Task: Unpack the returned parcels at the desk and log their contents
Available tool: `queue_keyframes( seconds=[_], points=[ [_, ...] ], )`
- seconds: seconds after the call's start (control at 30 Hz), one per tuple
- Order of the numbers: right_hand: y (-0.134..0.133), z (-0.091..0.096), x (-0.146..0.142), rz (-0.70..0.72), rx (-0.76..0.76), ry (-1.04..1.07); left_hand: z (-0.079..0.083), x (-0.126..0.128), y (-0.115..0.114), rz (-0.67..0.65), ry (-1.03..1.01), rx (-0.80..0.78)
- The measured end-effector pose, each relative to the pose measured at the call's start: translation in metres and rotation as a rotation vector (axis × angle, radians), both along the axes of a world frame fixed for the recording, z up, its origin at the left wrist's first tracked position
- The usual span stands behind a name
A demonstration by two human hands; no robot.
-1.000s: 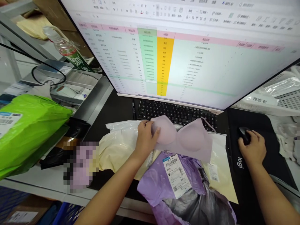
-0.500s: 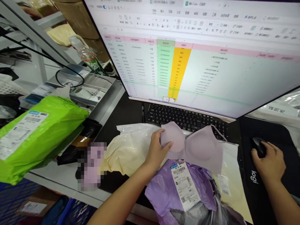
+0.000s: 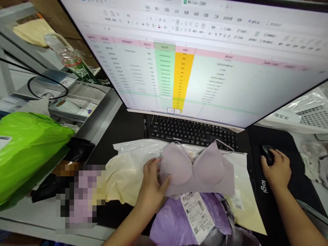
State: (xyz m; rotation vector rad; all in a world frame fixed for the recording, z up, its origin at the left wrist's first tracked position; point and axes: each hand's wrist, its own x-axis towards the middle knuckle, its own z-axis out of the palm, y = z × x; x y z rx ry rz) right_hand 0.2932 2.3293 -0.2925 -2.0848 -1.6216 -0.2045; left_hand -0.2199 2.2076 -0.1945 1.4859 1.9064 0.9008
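My left hand [image 3: 153,180] grips the left cup of a pale lilac bra [image 3: 202,169] that lies over a cream plastic bag [image 3: 128,171] and a purple mailer bag [image 3: 174,222] with a white barcode label [image 3: 197,212]. My right hand [image 3: 278,169] rests closed over a black mouse [image 3: 267,153] on a black mouse pad [image 3: 294,150]. A black keyboard [image 3: 192,131] lies just beyond the bra, under a large monitor [image 3: 200,61] showing a spreadsheet.
A bright green parcel [image 3: 28,147] sits at the left. Behind it are a grey tray [image 3: 84,99] with small items, a cable loop and a plastic bottle [image 3: 69,59]. White baskets with plastic bags [image 3: 304,112] stand at the right. A blurred patch covers something at the lower left.
My left hand has lowered the bra toward me, onto the bags, so it covers the top of the label. My right hand stays on the mouse.
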Motion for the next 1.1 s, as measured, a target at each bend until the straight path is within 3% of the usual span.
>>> queue_keyframes(
  seconds=[0.1, 0.23, 0.43, 0.6, 0.7, 0.87, 1.1],
  points=[
    [0.002, 0.001, -0.001, -0.028, 0.007, 0.005, 0.005, 0.0, 0.007, -0.004, 0.2, 0.112],
    [0.003, 0.004, -0.001, -0.039, 0.0, 0.02, 0.014, 0.003, 0.032, -0.137, 0.249, 0.177],
    [0.004, 0.003, -0.001, -0.028, 0.033, 0.057, 0.023, 0.013, 0.104, -0.187, 0.435, 0.312],
    [0.004, 0.004, -0.001, -0.025, 0.019, 0.052, 0.009, 0.01, 0.153, -0.114, 0.499, 0.366],
    [0.005, 0.005, 0.0, -0.008, 0.011, 0.037, -0.01, 0.0, 0.159, -0.102, 0.507, 0.415],
    [0.006, 0.002, 0.002, 0.009, 0.044, 0.016, -0.035, -0.009, 0.151, -0.07, 0.537, 0.516],
    [0.007, 0.003, 0.0, -0.013, 0.035, 0.021, -0.041, -0.013, 0.149, -0.085, 0.547, 0.609]
  ],
)
